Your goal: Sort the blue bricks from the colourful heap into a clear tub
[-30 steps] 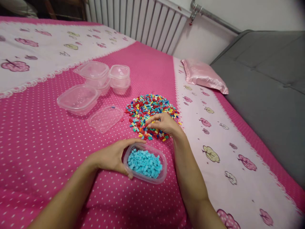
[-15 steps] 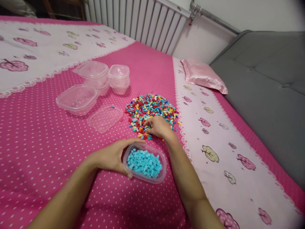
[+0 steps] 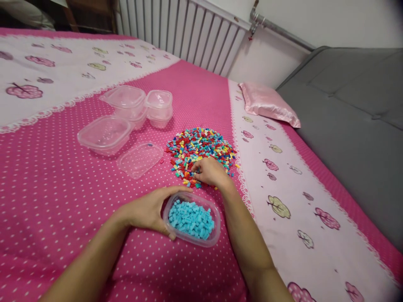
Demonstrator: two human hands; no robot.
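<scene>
My left hand (image 3: 149, 212) grips the left end of a clear plastic container (image 3: 216, 228), thumb and fingers spread along its rim. Light-blue toy bricks (image 3: 190, 219) lie heaped inside it. Beyond the container, a round pile of small mixed-colour toy bricks (image 3: 201, 144) covers part of the bedspread. My right hand (image 3: 209, 171) is at the near side of that pile, its fingertips pinched together low over the bricks. Whatever is between those fingertips is too small and shaded to make out.
A clear lid (image 3: 140, 160) lies flat left of the pile. Behind it stand a lidded container (image 3: 105, 133), stacked containers (image 3: 127, 98) and a smaller stack (image 3: 159, 107). A pink pillow (image 3: 267, 102) rests by the grey headboard (image 3: 346, 92); a radiator (image 3: 182, 31) lines the wall.
My right hand's fingers have drawn closer together over the near side of the pile. The left hand keeps its hold on the container. The whole view has shifted slightly.
</scene>
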